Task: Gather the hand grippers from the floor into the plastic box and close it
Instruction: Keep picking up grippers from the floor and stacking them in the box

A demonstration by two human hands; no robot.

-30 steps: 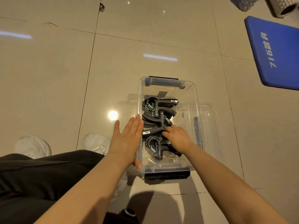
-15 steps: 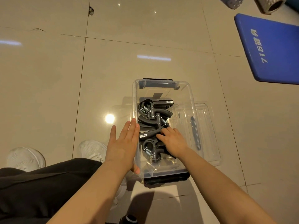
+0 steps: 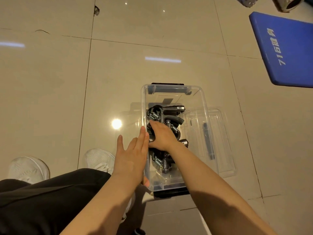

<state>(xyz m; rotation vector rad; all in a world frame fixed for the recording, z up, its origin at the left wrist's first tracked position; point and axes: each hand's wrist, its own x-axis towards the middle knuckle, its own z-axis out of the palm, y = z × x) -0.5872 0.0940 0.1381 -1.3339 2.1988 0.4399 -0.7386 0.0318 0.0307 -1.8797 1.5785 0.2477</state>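
Observation:
A clear plastic box [image 3: 204, 106] with black end latches stands open on the tiled floor. Several black hand grippers with metal springs lie stacked inside; one [image 3: 169, 110] is at the far end and another [image 3: 163, 164] at the near end. My right hand [image 3: 163, 135] reaches into the box and holds the middle gripper, thumb and fingers curled round it, hiding most of it. My left hand [image 3: 132, 158] lies flat with straight fingers against the outside of the box's left wall.
The clear lid [image 3: 223, 141] lies on the floor against the box's right side. A blue mat [image 3: 286, 48] is at the far right, with foam rollers [image 3: 288, 2] beyond it. My white shoes [image 3: 100, 158] and dark trouser leg are to the left of the box.
My right hand has slid from the near gripper forward and left onto the middle one. My left hand stays on the box's left wall.

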